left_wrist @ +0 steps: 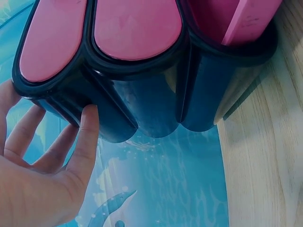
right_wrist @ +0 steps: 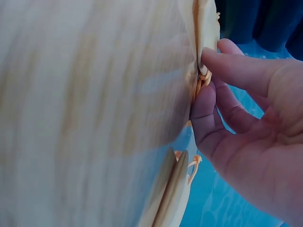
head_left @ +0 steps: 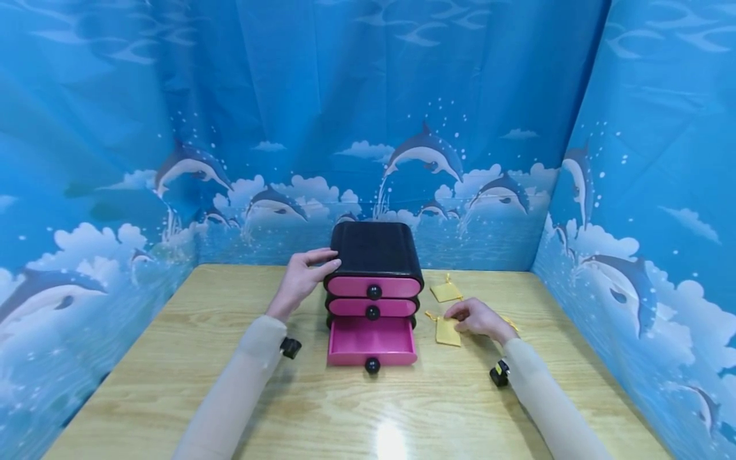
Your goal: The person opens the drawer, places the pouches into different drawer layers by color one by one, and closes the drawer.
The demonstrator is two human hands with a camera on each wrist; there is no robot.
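A black cabinet (head_left: 374, 246) with three pink-fronted drawers stands near the table's middle. Its bottom drawer (head_left: 370, 338) is pulled out, and the part of its inside that shows is bare; the upper two are closed. My left hand (head_left: 301, 278) touches the cabinet's upper left side, its fingers reaching toward the back in the left wrist view. To the right of the cabinet, my right hand (head_left: 480, 317) pinches the edge of a small yellow drawstring pouch (head_left: 447, 332) between thumb and fingers. The right wrist view shows this pouch (right_wrist: 208, 28) edge-on.
Another yellow pouch (head_left: 445, 292) lies farther back on the wooden table (head_left: 276, 409). A yellow cord (head_left: 510, 324) shows behind my right hand, its pouch mostly hidden. Blue dolphin-printed curtains (head_left: 287, 128) stand behind and at the sides of the table.
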